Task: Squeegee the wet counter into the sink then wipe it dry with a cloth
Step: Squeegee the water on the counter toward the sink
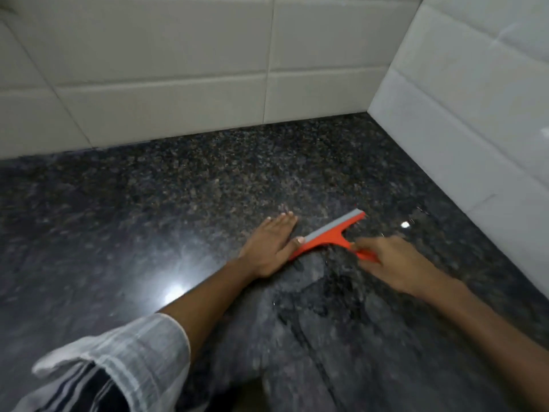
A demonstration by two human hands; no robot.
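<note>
A red squeegee (328, 234) with a grey rubber blade lies tilted on the dark speckled granite counter (178, 203), blade edge facing the back wall. My right hand (389, 263) grips its red handle, fingers curled round it. My left hand (271, 245) lies flat on the counter, fingers straight, its thumb touching the left end of the blade bar. Wet streaks and smeared water (326, 298) show on the counter nearer to me than the squeegee. No sink or cloth is in view.
White tiled walls meet in a corner at the back right (368, 113); the back wall (178, 84) runs left and the side wall (475, 129) bounds the counter on the right. A white striped sleeve (118, 358) covers my left upper forearm.
</note>
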